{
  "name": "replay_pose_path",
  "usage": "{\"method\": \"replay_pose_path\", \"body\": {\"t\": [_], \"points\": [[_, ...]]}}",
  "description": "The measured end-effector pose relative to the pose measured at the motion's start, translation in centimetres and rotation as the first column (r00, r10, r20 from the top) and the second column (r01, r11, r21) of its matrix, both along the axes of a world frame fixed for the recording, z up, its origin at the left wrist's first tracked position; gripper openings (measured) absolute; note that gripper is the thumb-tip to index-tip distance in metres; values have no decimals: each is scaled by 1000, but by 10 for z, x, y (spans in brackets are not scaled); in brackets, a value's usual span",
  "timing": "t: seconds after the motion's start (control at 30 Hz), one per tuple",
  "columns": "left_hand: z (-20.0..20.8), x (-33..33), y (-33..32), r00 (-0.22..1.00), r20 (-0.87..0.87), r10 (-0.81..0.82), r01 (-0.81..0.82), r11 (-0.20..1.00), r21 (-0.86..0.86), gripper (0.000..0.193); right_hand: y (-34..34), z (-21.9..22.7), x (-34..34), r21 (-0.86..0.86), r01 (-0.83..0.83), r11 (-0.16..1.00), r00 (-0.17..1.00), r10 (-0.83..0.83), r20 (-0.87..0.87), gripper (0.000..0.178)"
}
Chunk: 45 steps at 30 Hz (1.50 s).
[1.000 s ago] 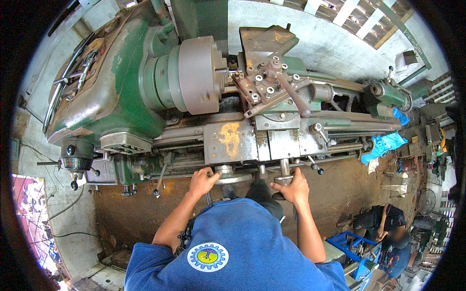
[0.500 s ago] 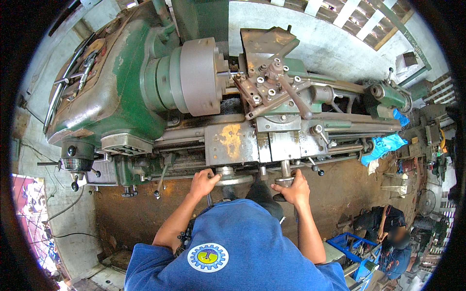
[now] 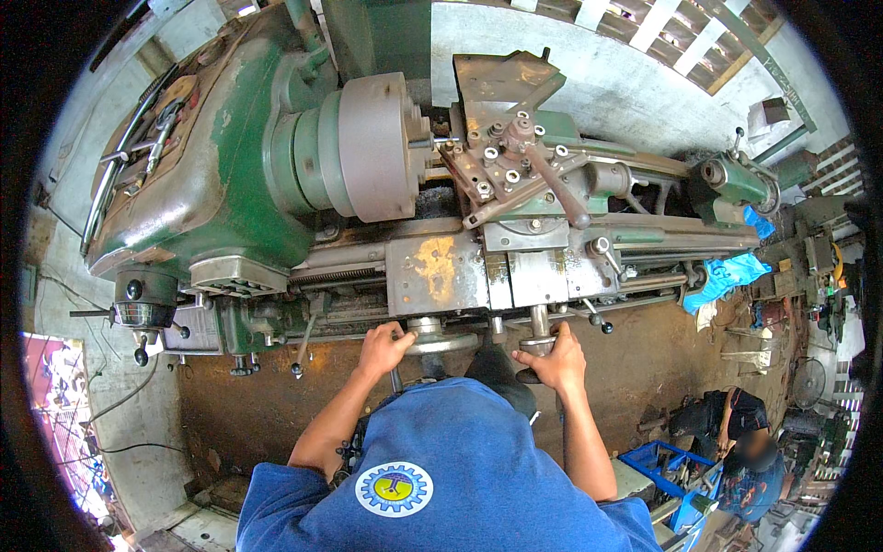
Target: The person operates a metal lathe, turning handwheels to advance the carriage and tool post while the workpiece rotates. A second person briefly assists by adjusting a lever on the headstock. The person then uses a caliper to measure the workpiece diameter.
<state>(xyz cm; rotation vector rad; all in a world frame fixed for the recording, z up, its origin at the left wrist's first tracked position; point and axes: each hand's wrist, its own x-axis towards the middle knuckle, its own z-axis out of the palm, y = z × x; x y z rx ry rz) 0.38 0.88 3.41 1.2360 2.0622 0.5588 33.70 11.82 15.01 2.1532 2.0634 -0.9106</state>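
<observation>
Nearest of all was the blue shirt [image 3: 451,469] with its round gear badge [image 3: 394,488], both bare forearms reaching out from it toward the machine. The left hand [image 3: 384,350] was curled shut over the rim of the big handwheel [image 3: 440,342] on the front of the carriage — fingers wrapped on the wheel's left side, thumb tucked under. The right hand [image 3: 555,361] was closed down on the smaller crank handle [image 3: 537,345] just to the right, palm over the top so the knob itself was mostly hidden. The two handles sat side by side under the grey apron plate [image 3: 437,271], the one with the yellow smear across it.

Above the apron stood the tool post [image 3: 510,166], studded with square-headed bolts, its long lever [image 3: 561,189] angled down to the right. Left of that was the broad grey chuck [image 3: 377,147], facing the tool post, and behind it the green headstock [image 3: 221,156], paint worn and rust-streaked. Far right along the bed sat the green tailstock [image 3: 740,179], with a blue rag [image 3: 727,276] draped below it.

Off in the lower right corner another person [image 3: 745,442] crouched beside a blue crate [image 3: 676,469] — well apart from the lathe.
</observation>
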Motion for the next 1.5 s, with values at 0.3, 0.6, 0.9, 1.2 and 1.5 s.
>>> {"method": "replay_pose_path", "body": {"t": [0.3,0.6,0.9,1.2,1.5], "points": [[5,1,1,1000,13,0,0,1000,-23,52,-1,0,-1,15,3,1000,1000,-4,9,95],[0,-2,-1,1000,26,-7,7,1000,10,48,-1,2,-1,19,-10,1000,1000,10,17,92],[11,-1,1,998,65,16,-10,995,-98,49,-1,0,-1,11,1,1000,1000,-1,2,92],[-4,-2,-3,998,57,14,-18,998,64,46,-1,0,-1,10,0,1000,1000,0,9,93],[1,-4,-1,998,60,12,-5,994,-105,49,-2,0,-1,21,12,1000,1000,-12,-17,96]]}}
